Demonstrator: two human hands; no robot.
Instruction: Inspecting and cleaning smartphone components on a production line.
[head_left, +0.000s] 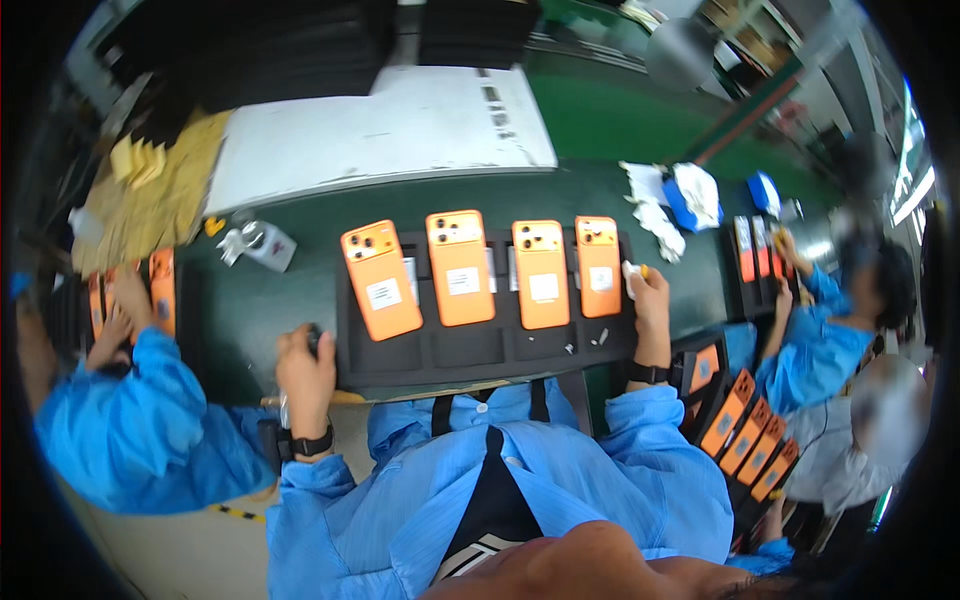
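Note:
Several orange phones lie back up in a row on a black foam tray (430,372); each bears a white label. The leftmost phone (382,292) is tilted, and the rightmost phone (600,280) lies closest to my right hand (652,308). That hand is closed at the tray's right edge, pinching a white wipe (630,280), with something yellow at a fingertip. Left of the tray, my left hand (303,372) curls around a small black object (315,338), mostly hidden by the fingers. Small white scraps (600,337) sit on the tray below the phones.
A white bottle (268,246) stands on the green table at left. Crumpled white wipes (655,215) and a blue container (695,200) are at right. A white board (390,130) lies behind. Co-workers in blue sleeves handle phones on both sides; trayed phones (750,440) sit at my right.

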